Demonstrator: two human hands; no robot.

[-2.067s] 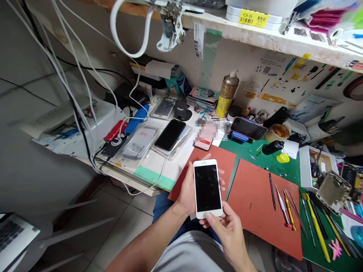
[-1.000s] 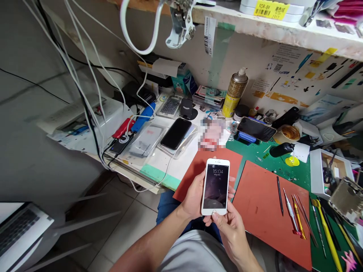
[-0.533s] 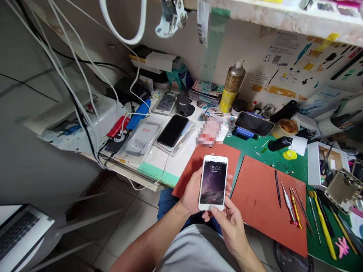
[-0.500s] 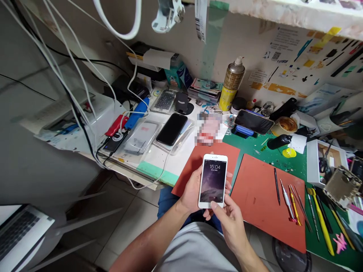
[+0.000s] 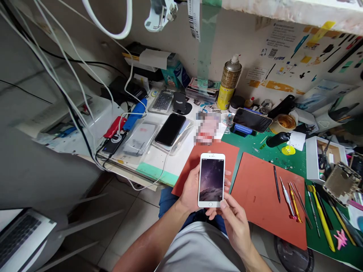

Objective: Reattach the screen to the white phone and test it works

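A white phone [image 5: 211,180] is upright in front of me, its lit screen showing a dark starry picture without a clock. My left hand [image 5: 190,189] is wrapped round its left side, with fingertips showing past the right edge. At the lower right corner of the phone, the thumb of my right hand [image 5: 234,217] rests by the edge, and its other fingers are bent below and behind. The phone's round home button is uncovered. Behind the phone lies a reddish-brown mat [image 5: 231,151].
A second mat [image 5: 266,189] bears screwdrivers and tweezers [image 5: 303,204]. A black phone [image 5: 170,129] lies on plastic cases at the left. Farther back stand a spray can [image 5: 229,83] and a propped phone [image 5: 252,119]. White cables [image 5: 76,56] hang at the left.
My right thumb has moved from the home button to the phone's lower right corner. The clock has gone from the screen. The view has shifted slightly.
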